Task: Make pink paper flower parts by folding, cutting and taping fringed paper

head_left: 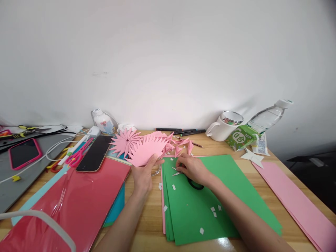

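Note:
My left hand [144, 176] is closed on a pink folded-paper fan [147, 150] with a spiky upper edge, tilted above the desk. My right hand [193, 168] is over the green paper stack [210, 220], its thumb and fingers drawn together; what they pinch, if anything, is hidden. Partly covered by that hand is a pair of scissors with parted blades [176, 172] and a black handle [196, 184]. Beyond both hands are a round pink paper rosette [125, 140] and several loose folded pink paper pieces [189, 147].
Small white paper bits [201, 231] dot the green sheets. Left are a dark phone [94, 155], pink scissors [78, 154] and a red sheet pack [70, 203]. A white mug [220, 129], green box [240, 137] and tilted bottle [267, 117] stand back right. Pink paper [294, 199] lies right.

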A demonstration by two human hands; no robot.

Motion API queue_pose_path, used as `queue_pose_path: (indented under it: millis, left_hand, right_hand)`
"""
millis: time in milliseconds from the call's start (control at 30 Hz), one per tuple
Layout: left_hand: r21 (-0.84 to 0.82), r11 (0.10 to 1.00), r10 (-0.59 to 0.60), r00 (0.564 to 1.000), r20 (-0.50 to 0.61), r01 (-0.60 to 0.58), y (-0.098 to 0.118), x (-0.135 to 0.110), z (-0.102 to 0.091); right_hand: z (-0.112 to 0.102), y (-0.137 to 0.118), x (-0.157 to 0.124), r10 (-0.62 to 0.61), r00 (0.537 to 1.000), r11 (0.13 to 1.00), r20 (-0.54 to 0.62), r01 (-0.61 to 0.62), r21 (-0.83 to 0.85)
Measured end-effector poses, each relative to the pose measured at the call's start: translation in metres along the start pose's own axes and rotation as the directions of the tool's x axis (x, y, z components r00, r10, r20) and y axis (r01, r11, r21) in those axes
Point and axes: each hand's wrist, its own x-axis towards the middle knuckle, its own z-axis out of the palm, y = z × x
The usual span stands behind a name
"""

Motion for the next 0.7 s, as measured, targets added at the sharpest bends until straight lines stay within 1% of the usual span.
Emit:
queue_pose_path:
  millis: [100,200,267,333,467,533,633,700]
  left_hand:
    - [-0.004,1.0,0.006,1.0,0.014,-0.006,0.0,-0.001,0.0]
    - [-0.002,1.0,0.013,1.0,0.027,-0.013,0.0,-0.001,0.0]
    - [0.005,1.0,0.015,0.999,0.031,-0.015,0.0,-0.001,0.0]
    - [0.009,1.0,0.017,1.0,0.02,-0.017,-0.001,-0.001,0.0]
    - [0.021,1.0,-0.008,1.0,0.004,0.008,0.0,-0.002,0.0]
    - [0.014,1.0,-0.015,1.0,-0.002,0.015,0.0,-0.002,0.002]
    - [0.009,1.0,-0.023,0.999,-0.022,0.023,0.0,-0.003,0.003]
    - [0.026,0.999,-0.033,0.999,-0.043,0.034,-0.002,-0.003,0.002]
  right_hand:
    - [0.003,0.0,-0.001,-0.033,0.999,0.992,0.001,0.033,-0.12]
    - [0.009,0.002,-0.002,-0.071,0.997,0.962,-0.003,0.068,-0.264]
    - [0.012,0.003,-0.003,-0.077,0.997,0.954,-0.004,0.072,-0.291]
    - [0.014,0.004,-0.005,-0.083,0.997,0.957,-0.006,0.078,-0.28]
    - [0.014,0.01,-0.008,-0.111,0.994,0.977,-0.027,0.104,-0.189]
    - [0.014,0.016,-0.009,-0.137,0.988,0.988,-0.069,0.132,-0.075]
    - [0.015,0.022,-0.009,-0.163,0.963,0.965,-0.213,0.2,0.168]
    - [0.018,0.02,-0.01,-0.139,0.924,0.929,-0.356,0.246,0.275]
